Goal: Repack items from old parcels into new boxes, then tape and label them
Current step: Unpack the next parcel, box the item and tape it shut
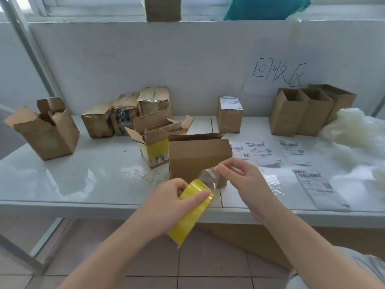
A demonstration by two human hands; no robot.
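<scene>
We see a glossy white bench [62, 184] backed by a white panel [145, 65], with a paper sheet [277, 74] bearing three handwritten characters stuck on its right part. Above the panel's top edge we make out a teal cloth [266, 7] and a cardboard piece [163, 8]. Pale crumbs [137, 174] speckle the bench; reddish floor tiles [208, 268] lie below

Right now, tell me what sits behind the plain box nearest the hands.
Behind the plain box stands an opened yellow parcel with its flaps up. The box covers the parcel's lower right side, and its contents cannot be seen.
</scene>
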